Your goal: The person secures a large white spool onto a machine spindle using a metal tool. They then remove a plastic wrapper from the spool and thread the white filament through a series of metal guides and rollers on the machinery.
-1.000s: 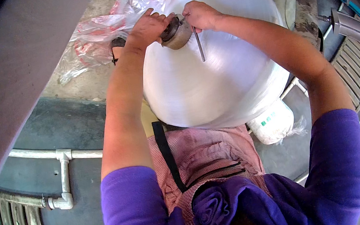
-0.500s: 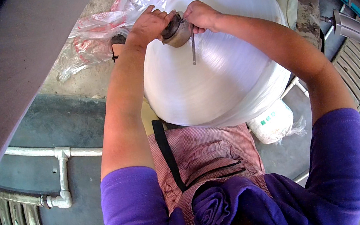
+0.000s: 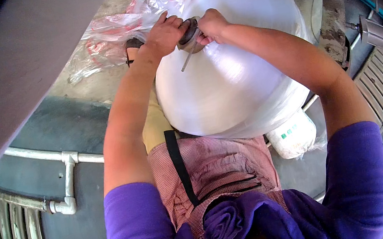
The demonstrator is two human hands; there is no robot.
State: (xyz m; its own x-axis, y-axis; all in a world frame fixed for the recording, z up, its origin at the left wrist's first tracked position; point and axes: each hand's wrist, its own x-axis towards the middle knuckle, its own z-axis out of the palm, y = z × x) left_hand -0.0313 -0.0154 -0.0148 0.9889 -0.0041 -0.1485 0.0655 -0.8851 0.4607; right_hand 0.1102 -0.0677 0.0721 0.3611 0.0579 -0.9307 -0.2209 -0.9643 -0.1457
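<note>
A big roll of clear plastic film (image 3: 246, 86) stands in front of me, its pale wound end face turned up toward me. At its core sits a dark round metal collar (image 3: 188, 31) on a shaft end. My left hand (image 3: 168, 35) grips the left edge of this collar, fingers bent against it. My right hand (image 3: 212, 26) is closed at the collar's right side, pinching a thin metal hex key (image 3: 187, 61). The key's long arm points down and to the left across the core; its other end is hidden by my fingers.
Crumpled clear film with red print (image 3: 108, 40) lies beyond my left arm. A white plastic bag (image 3: 293, 135) sits on the floor right of the roll. White pipes (image 3: 66, 158) and slatted grates (image 3: 18, 234) run along the floor. A grey panel (image 3: 29, 59) fills the upper left.
The hex key has swung from hanging nearly straight down to slanting down-left. My right hand has turned and shifted slightly with it; my left hand stays at the collar.
</note>
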